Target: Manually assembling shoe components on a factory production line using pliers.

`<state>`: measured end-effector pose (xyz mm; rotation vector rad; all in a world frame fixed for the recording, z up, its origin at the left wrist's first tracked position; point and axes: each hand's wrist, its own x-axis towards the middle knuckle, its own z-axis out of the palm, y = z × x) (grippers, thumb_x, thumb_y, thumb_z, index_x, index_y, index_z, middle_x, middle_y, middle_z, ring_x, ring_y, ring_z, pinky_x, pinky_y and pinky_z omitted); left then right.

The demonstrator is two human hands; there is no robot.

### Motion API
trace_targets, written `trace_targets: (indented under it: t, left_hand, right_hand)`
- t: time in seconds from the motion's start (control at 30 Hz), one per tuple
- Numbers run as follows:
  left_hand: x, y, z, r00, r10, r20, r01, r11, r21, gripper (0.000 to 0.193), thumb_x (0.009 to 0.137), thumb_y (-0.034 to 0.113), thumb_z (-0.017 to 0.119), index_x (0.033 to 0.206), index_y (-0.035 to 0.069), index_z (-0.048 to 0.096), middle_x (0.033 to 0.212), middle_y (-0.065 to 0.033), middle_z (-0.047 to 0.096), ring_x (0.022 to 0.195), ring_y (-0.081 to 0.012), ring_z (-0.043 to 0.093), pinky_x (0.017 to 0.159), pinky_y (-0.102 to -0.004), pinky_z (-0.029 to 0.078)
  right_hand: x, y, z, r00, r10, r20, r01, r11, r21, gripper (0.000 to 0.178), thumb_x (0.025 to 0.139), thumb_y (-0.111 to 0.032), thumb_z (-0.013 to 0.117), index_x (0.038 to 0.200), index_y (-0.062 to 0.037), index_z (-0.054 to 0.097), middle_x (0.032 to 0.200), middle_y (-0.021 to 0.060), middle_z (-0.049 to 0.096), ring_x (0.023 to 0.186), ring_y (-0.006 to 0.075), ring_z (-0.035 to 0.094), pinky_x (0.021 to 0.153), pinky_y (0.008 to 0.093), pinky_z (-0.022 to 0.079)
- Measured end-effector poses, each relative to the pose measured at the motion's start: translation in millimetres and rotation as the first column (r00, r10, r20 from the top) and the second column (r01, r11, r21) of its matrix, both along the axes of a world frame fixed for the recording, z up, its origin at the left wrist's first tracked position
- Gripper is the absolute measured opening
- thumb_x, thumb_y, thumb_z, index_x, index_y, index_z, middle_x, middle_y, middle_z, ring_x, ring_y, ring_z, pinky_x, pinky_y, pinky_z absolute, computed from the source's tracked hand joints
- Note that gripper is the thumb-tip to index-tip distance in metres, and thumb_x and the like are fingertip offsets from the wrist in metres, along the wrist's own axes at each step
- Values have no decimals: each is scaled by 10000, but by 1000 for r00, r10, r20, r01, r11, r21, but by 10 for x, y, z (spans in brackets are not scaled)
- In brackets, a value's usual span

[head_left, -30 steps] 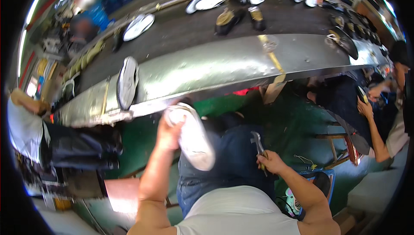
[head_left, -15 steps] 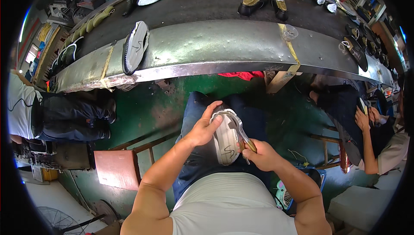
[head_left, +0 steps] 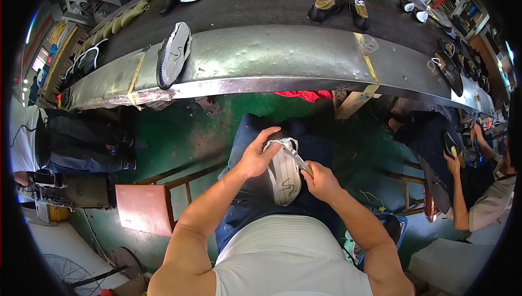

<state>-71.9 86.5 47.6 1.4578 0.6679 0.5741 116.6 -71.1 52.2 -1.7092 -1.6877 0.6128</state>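
A shoe upper on its last [head_left: 285,179] rests sole side up across my lap, with a pale underside and a dark curved mark near its lower end. My left hand [head_left: 259,153] grips its far end, thumb pressed on the white ruffled edge and fingers round the side. In my right hand [head_left: 324,181] is a pair of metal pliers [head_left: 295,157] with a brownish handle. Their tip reaches the white edge near my left thumb; whether the jaws pinch it I cannot tell.
Beyond my knees runs a dark conveyor [head_left: 255,5] with a metal edge, carrying several shoes. One pale-soled shoe [head_left: 175,57] leans on that edge, left of a clear cup [head_left: 368,44]. A reddish stool [head_left: 142,209] stands left. Co-workers sit or stand on both sides.
My right hand has turned the pliers, which now slant more toward the far end of the shoe. My left hand keeps its hold. The co-worker at right has moved their hands apart.
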Motion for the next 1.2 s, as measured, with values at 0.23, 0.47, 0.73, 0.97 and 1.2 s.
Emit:
trace_targets:
  t: [0.23, 0.47, 0.73, 0.97, 1.2]
  left_hand:
    - [76, -65, 171, 986, 84, 144, -35, 949, -314, 448, 993, 178, 631, 1406, 95, 477, 1184, -37, 597, 1074, -114, 551, 950, -272, 458]
    - [250, 64, -8, 991, 129, 19, -119, 956, -268, 425, 960, 84, 635, 1366, 68, 512, 1156, -39, 611, 1050, -115, 568, 938, -270, 467]
    - [350, 109, -107, 996, -76, -57, 75, 997, -6, 459, 957, 41, 627, 1397, 86, 502, 1200, -56, 620, 1065, -124, 587, 944, -277, 481]
    - [614, 394, -480, 987, -138, -85, 79, 868, -491, 497, 958, 164, 627, 1437, 187, 492, 1128, -60, 657, 889, -139, 646, 613, -292, 505]
    - [569, 462, -705, 954, -181, -238, 44, 872, -488, 526, 953, 216, 642, 1454, 198, 482, 1123, -39, 679, 854, -104, 660, 566, -257, 496]
  right_hand:
    - [-164, -131, 576, 967, -11, 255, 75, 967, -242, 285, 917, -76, 592, 1160, 62, 535, 951, 245, 617, 855, 436, 635, 748, 486, 528]
    - [294, -171, 764, 988, 131, -77, -152, 872, -465, 222, 940, -95, 571, 1126, 26, 572, 942, 173, 662, 842, 256, 681, 717, 376, 552]
    - [313, 207, 597, 929, -159, -334, 34, 935, -353, 287, 1016, -244, 555, 1116, 24, 579, 802, 84, 645, 681, 163, 626, 673, 301, 508]
    - [312, 683, -205, 486, -49, -873, 342, 929, 138, 292, 1077, -265, 448, 1216, -17, 516, 952, 52, 637, 766, 121, 619, 655, 247, 484]
    - [65, 402, -899, 671, -284, -685, 383, 924, -8, 316, 1073, -305, 440, 1203, -26, 508, 935, 60, 629, 744, 126, 617, 604, 232, 467]
